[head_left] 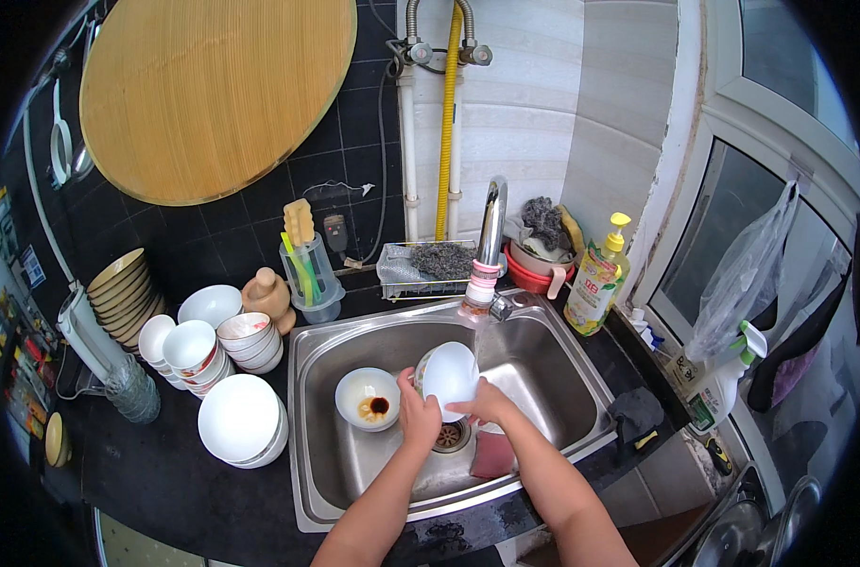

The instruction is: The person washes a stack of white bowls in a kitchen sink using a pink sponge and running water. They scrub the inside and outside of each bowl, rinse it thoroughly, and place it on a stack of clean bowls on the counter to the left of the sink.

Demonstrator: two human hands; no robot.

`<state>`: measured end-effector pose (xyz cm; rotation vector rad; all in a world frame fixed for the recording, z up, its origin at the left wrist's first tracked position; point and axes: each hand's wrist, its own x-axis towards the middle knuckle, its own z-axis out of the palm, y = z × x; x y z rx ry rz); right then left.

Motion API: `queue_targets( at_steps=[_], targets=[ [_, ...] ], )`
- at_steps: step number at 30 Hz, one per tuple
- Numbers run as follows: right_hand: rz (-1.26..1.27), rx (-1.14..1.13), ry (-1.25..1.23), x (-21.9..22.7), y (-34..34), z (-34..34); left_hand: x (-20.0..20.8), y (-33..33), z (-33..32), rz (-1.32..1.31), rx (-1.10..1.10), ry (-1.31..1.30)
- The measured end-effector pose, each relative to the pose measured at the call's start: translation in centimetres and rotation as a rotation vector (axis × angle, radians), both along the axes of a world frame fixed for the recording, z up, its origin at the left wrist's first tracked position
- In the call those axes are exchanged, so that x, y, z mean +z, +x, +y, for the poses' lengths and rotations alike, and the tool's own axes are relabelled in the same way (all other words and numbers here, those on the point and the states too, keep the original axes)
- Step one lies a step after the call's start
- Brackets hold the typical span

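Both my hands hold a white bowl (452, 376) tilted on its side in the sink, just beside the water running from the faucet (491, 231). My left hand (417, 412) grips its left rim, thumb toward the inside. On the right side, my right hand (487, 402) closes on the lower rim. A second white bowl (352, 389) with dark brown sauce in it sits in the sink to the left. Below my hands are the drain (452, 437) and a reddish cloth (492, 454).
Stacked white bowls (239, 420) and brown bowls (118, 293) stand on the left counter. A dish soap bottle (597, 283) and a red basin (534, 276) are behind the sink at right. A spray bottle (723, 383) stands by the window. A wire rack (425, 269) holds scrubbers.
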<state>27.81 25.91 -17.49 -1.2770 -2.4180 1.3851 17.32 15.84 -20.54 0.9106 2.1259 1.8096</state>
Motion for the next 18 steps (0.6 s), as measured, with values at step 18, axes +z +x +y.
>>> queue_targets(
  at_steps=[18],
  targets=[
    [0.276,-0.403,0.531,0.2,0.8,1.4,0.1,1.6,-0.9,0.875,-0.514,-0.381]
  ],
)
